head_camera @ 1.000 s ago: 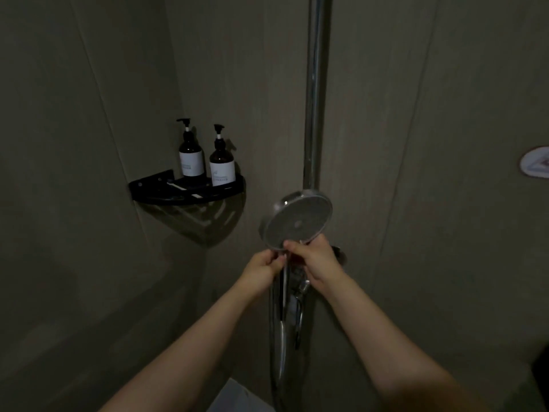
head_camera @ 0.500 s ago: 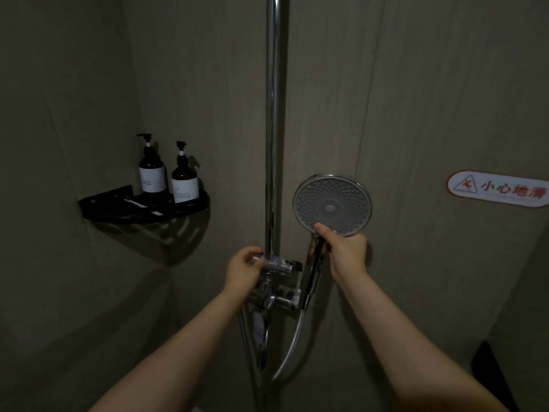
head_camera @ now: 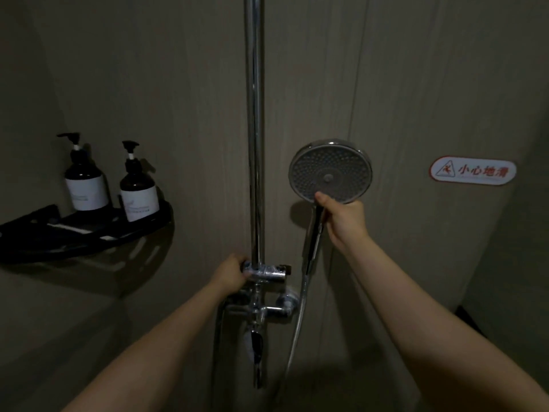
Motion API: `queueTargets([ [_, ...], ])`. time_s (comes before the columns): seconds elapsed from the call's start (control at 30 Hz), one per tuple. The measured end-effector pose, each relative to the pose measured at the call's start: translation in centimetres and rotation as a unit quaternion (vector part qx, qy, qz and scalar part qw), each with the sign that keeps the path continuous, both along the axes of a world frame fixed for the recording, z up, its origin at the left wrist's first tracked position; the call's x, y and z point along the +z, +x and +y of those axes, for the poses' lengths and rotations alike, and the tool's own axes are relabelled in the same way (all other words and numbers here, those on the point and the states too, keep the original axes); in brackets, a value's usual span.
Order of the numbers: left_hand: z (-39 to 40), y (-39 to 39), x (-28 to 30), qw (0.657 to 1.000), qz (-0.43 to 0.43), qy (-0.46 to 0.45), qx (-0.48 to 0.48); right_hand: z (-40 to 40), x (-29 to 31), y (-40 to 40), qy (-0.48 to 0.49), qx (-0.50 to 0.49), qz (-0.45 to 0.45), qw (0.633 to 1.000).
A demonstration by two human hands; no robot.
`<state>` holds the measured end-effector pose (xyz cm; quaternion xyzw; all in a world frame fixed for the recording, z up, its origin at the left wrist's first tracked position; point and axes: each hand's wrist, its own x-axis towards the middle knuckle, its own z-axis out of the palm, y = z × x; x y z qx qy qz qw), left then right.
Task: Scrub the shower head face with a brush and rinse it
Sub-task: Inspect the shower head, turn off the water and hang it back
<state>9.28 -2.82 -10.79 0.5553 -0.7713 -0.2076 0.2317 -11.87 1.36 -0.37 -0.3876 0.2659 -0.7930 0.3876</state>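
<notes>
Head view: right hand (head_camera: 346,223) clamped on shower head (head_camera: 330,171) right of pole (head_camera: 254,129), left hand (head_camera: 230,275) gripping valve handle (head_camera: 263,270) at pole.

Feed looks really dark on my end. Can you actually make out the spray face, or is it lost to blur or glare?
Head view: dim overall, but the nozzle dots on the shower head are readable, glare only on its chrome rim; the right hand grips its handle; the left hand at the valve knob is softer; edges bow from the wide lens.

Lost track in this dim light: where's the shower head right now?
In the head view, right of centre: the right hand holds the shower head up by its handle, face toward the camera, between the chrome riser pipe and the red warning sign.
</notes>
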Motion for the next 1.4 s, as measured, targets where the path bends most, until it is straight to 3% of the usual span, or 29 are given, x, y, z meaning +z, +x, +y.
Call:
queueTargets([
  [0.1, -0.3, 0.4, -0.9, 0.998, 0.046, -0.031, -0.005, -0.5, 1.0, 0.7, -0.019, -0.006, -0.010, 1.000],
  [0.33, -0.3, 0.8, -1.4, 0.994, 0.111, -0.010, -0.011, -1.8, 2.8, 2.9, -0.039, -0.002, 0.033, 0.999],
  [0.47, 1.1, 0.3, -1.1, 0.977, 0.167, -0.111, 0.070, -2.4, 2.8, 3.4, -0.042, 0.014, 0.048, 0.998],
  [0.53, 2.1, -1.0, -0.2, 0.966, 0.208, -0.150, 0.029, -2.6, 2.7, 3.6, -0.044, 0.022, 0.040, 0.998],
  [0.6, 2.7, -3.1, 1.1, 0.971, 0.217, -0.092, -0.047, -2.8, 2.7, 3.8, -0.043, 0.025, 0.026, 0.998],
  [0.67, 2.7, -5.0, 2.4, 0.973, 0.222, -0.010, -0.063, -2.8, 3.1, 4.0, -0.042, 0.023, 0.019, 0.999],
  [0.87, 1.3, -7.3, 2.2, 0.983, 0.177, 0.048, 0.002, -2.1, 5.0, 4.5, -0.061, 0.044, -0.014, 0.997],
  [1.0, 1.5, -7.7, 1.7, 0.988, 0.150, -0.004, 0.019, -1.5, 5.4, 4.2, -0.063, 0.044, -0.015, 0.997],
  [1.17, 1.7, -8.1, 1.2, 0.993, 0.051, -0.106, -0.003, -0.9, 6.1, 2.5, -0.068, 0.048, -0.009, 0.996],
  [1.4, 0.8, -7.8, 1.6, 0.999, -0.043, -0.011, -0.025, -1.8, 2.8, 2.3, -0.009, 0.035, -0.016, 0.999],
])
